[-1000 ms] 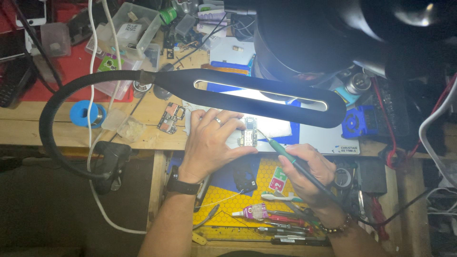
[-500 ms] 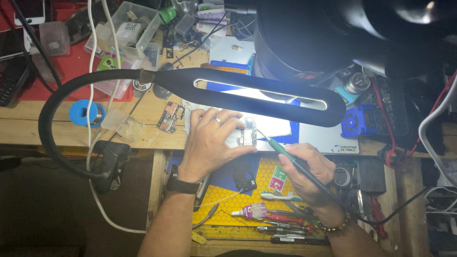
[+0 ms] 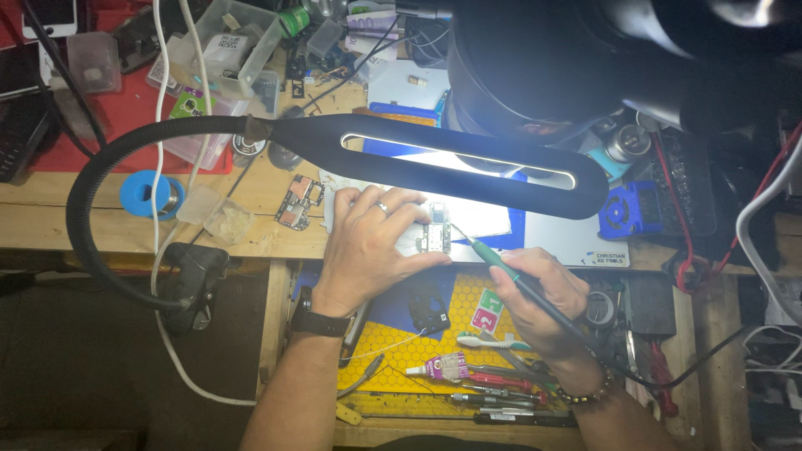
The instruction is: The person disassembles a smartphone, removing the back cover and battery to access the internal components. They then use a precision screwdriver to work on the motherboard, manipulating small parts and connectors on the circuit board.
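My left hand (image 3: 374, 246) lies flat on the bench and pins a small circuit board (image 3: 435, 235) between thumb and fingers on a white sheet (image 3: 483, 219). My right hand (image 3: 543, 299) grips a green-handled soldering iron (image 3: 501, 269) like a pen. Its thin tip points up-left and ends right beside the board's right edge. A black cord runs from the iron past my right wrist. A black gooseneck lamp (image 3: 451, 159) hangs over the work and lights it.
A yellow mat (image 3: 418, 338) below holds a black phone part (image 3: 428, 311), a glue tube (image 3: 441, 367), a toothbrush and several hand tools. A blue solder spool (image 3: 150, 194), another circuit board (image 3: 296, 203), clear plastic boxes (image 3: 219, 50) and a large black microscope body (image 3: 543, 58) crowd the bench.
Both hands stay in place on the board and the iron. The iron's tip has shifted only slightly by the board's edge.
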